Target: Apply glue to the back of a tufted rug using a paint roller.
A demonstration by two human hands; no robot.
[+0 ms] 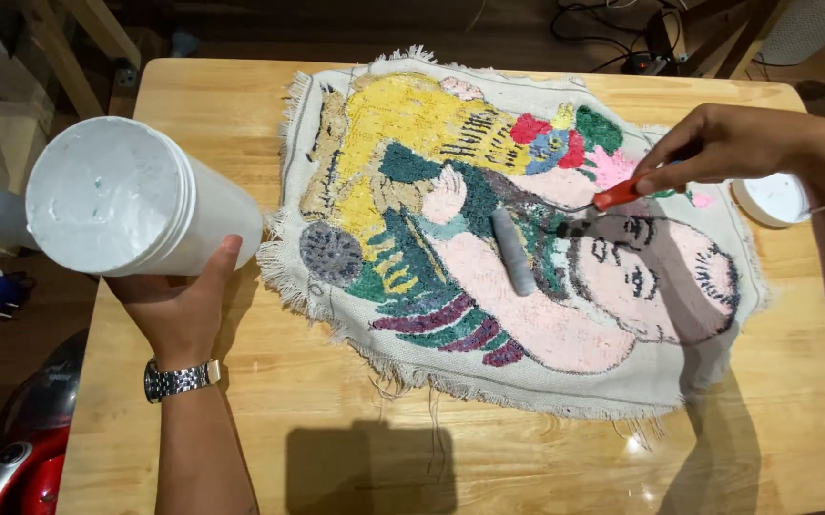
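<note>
Wooden worktop (pixel 527 458) carries a fringed tufted rug (pixel 517 238) laid flat at centre, left hand (pixel 179 305) gripping a tilted white tub (pixel 131 200) at 9 o'clock, right hand (pixel 727 148) pinching a red-handled tool (pixel 612 197) on the rug at 2 o'clock.

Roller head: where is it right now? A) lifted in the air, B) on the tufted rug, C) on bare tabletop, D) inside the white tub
B: the grey roller head lies on the rug near its middle, with the right hand gripping the red handle, while the left hand holds the white tub off to the side.
</note>
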